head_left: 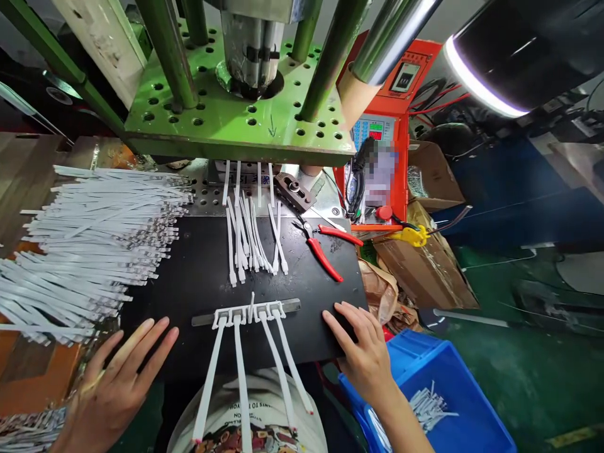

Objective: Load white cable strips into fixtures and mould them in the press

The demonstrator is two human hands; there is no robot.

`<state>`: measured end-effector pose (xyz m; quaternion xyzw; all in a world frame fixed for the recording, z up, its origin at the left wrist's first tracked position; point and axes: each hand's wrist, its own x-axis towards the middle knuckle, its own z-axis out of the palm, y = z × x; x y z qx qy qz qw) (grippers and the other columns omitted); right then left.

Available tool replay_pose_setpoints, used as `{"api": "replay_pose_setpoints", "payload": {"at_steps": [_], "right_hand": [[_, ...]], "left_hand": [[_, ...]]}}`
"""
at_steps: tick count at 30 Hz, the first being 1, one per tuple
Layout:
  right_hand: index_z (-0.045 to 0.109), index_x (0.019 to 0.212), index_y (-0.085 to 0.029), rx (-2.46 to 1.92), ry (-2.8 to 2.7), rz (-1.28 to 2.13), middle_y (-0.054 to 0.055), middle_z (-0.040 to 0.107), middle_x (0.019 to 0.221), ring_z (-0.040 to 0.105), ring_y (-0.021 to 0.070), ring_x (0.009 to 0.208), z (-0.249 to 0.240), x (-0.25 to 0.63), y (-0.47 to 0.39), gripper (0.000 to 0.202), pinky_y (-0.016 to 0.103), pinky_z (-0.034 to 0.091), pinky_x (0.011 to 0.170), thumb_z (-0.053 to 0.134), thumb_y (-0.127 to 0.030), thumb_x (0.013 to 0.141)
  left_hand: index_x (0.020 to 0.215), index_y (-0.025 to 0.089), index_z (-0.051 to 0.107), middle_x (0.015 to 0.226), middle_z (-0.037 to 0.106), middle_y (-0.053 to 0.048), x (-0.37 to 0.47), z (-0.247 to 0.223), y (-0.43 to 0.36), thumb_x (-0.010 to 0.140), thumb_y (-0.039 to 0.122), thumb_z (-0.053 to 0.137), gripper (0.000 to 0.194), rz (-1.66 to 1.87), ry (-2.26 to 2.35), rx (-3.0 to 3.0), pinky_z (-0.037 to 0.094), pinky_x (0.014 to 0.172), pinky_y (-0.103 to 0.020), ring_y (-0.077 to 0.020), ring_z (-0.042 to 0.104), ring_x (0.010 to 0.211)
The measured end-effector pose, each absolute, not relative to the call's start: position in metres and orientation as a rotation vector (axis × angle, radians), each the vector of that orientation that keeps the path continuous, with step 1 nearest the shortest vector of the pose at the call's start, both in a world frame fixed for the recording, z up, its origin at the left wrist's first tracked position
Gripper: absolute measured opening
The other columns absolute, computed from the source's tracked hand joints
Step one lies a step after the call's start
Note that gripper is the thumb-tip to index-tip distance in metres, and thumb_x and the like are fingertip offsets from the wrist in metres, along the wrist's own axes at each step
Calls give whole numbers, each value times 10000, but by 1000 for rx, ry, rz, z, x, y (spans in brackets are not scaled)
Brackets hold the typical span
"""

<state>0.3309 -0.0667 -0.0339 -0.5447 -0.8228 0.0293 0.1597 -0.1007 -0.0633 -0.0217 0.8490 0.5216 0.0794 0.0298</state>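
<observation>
Frame [248, 312], white, one; lies along a grey bar [292, 306] near the front edge of the black table [184, 277], the bar's ends showing at both sides; a small upright peg [252, 301] stands near its middle. Long strips [241, 377], white, four; joined to the frame, running over the table's front edge towards the person's shirt [226, 406], fanned in two pairs; reddish tips on three. Left hand [117, 374], bare; fingers spread apart, nothing in its grasp, left of the frame and near the heap. Right hand [362, 349], bare; fingers loosely apart, nothing held, at the table's right front corner; whether the fingertips touch the table cannot be told. Short strips [255, 239], white, a loose cluster; on the table between frame and press [236, 129], some crossing. Heap [113, 211] of strips, white, large; at the left, ends roughly aligned. Pliers [325, 245], red-handled, one pair; on the table, right of the cluster, handles parted. Slotted block [295, 192], dark metal; behind the pliers. Control box [401, 126], orange, lid up; beside the press. Bin [472, 402], blue; right of the right hand, white pieces [429, 406] inside.
</observation>
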Motion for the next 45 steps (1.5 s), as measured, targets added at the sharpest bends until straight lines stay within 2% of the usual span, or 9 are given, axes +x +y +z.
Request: {"api": "replay_pose_setpoints", "payload": {"at_steps": [14, 19, 21, 25, 28, 32, 35, 40, 45], "right_hand": [[390, 1517, -278, -1594, -2332, 97, 148, 510, 1360, 501, 334, 1274, -31, 332, -67, 843, 574, 410, 1028, 428, 61, 747], [477, 1424, -199, -1431, -2316, 463, 191, 478, 1387, 459, 375, 1284, -10, 315, -55, 536, 615, 363, 1064, 633, -385, 946], [471, 1408, -190, -1297, -2216, 590, 177, 518, 1338, 497, 322, 1229, -5, 295, -42, 547, 537, 421, 1034, 591, -497, 972], [594, 1257, -171, -1162, -2201, 612, 124, 640, 1116, 574, 235, 986, -4, 265, -4, 260, 398, 494, 873, 512, -261, 1028], [700, 1075, -188, -1057, -2330, 709, 75, 675, 970, 587, 192, 832, 0, 266, 26, 170, 316, 494, 762, 568, -150, 974], [721, 910, -171, -750, -2502, 969, 29, 690, 892, 634, 145, 812, 6, 254, 74, 259, 224, 481, 758, 560, 28, 875], [702, 918, -156, -938, -2448, 802, 22, 674, 862, 633, 149, 813, 11, 219, 113, 347, 213, 466, 767, 515, 107, 789], [688, 972, -144, -1296, -1950, 525, 54, 664, 915, 644, 165, 809, 23, 221, 129, 283, 237, 489, 754, 478, -2, 848], [722, 984, -151, -1780, -1306, 228, 102, 722, 972, 683, 254, 878, -2, 350, 40, 248, 351, 531, 790, 529, -254, 868]], "left_hand": [[1562, 222, 297, 1490, 493, -126, -113, -25, -58, 930, 195, 427, 646, 165, 1461, 2847, 195, 1224, -526, -319, 497, 1338], [1537, 239, 348, 1397, 549, -155, -90, -10, -39, 928, 528, 536, 700, 376, 1316, 2789, 310, 1126, -532, -378, 515, 1270], [1499, 181, 394, 1316, 583, -166, -72, -6, -26, 956, 476, 525, 632, 447, 1300, 2789, 403, 1022, -448, -325, 588, 1142], [1261, 122, 557, 996, 613, -96, -39, -4, 0, 1011, 189, 411, 297, 426, 1333, 2758, 466, 787, -294, -186, 628, 866], [1096, 149, 586, 850, 542, -37, -31, -3, 12, 1021, 154, 344, 254, 379, 1244, 2660, 465, 683, -256, -149, 606, 764], [1039, 176, 584, 849, 539, -29, -33, 4, 19, 1001, 143, 376, 213, 359, 1179, 2560, 489, 658, -264, -159, 609, 774], [1012, 178, 593, 850, 557, -41, -33, 7, 19, 982, 128, 397, 204, 317, 1164, 2531, 516, 648, -261, -170, 619, 792], [1097, 159, 582, 884, 553, -50, -34, 5, 16, 1006, 153, 386, 216, 402, 1204, 2529, 541, 684, -258, -162, 637, 820], [1151, 164, 575, 892, 542, -40, -37, -10, 9, 1027, 207, 405, 215, 464, 1228, 2515, 526, 758, -291, -170, 619, 856]]}}
